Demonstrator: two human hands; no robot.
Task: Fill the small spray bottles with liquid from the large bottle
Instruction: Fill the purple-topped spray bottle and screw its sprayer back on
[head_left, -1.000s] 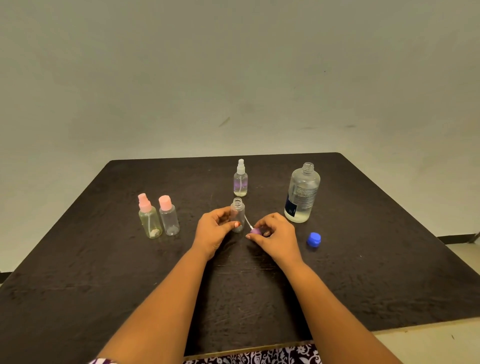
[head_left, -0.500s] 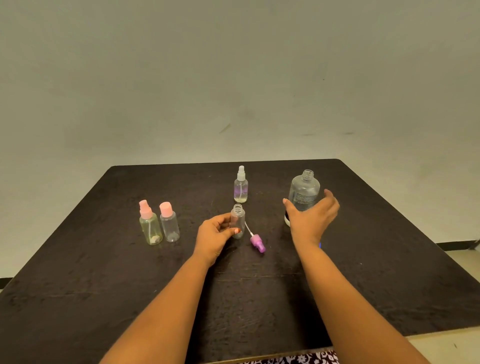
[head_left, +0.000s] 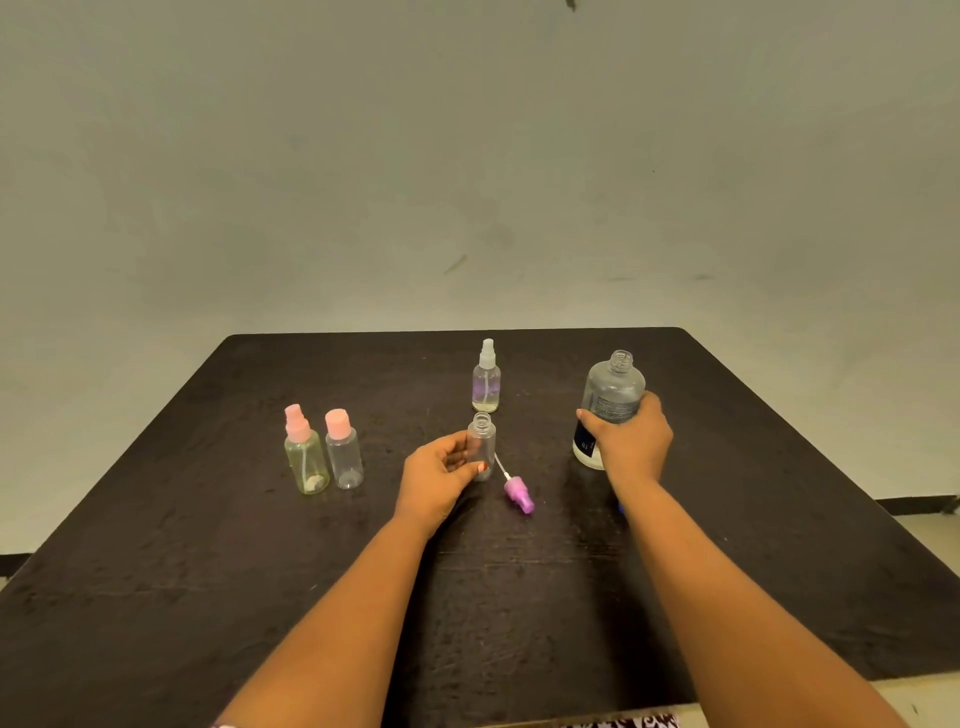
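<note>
**Hands and task objects.** A left hand (head_left: 441, 480) is curling its thumb and fingers round a small clear plastic bottle with an open threaded neck (head_left: 482, 441). This bottle is standing upright near the middle of the dark textured table (head_left: 208, 571). A right hand (head_left: 631, 441) is wrapping its fingers round the lower body of the large clear uncapped bottle with a dark label (head_left: 613, 387). That bottle is standing on the table to the right, apart from the small one. A purple spray pump with a thin white dip tube (head_left: 519, 493) is lying on its side just beside the small bottle.

**Risks, as judged from this arrangement.**
- The large mouth is looking wider than the small neck, so a quick tilt is likely to be sending liquid over the rim, onto the left fingers and the table.
- The small bottle is looking light, so a knock from the large neck may be tipping it unless the left grip is firm.
- The loose pump is lying near the probable pouring path, so a spill or a passing forearm may be wetting or rolling it.

**Other bottles.** Three further small bottles are standing out of the way:
- a clear one with a white spray top (head_left: 486, 382), behind;
- a yellowish one with a pink spray top (head_left: 305, 462), to the left;
- a clear one with a pink cap (head_left: 344, 457), beside the yellowish one.
</note>
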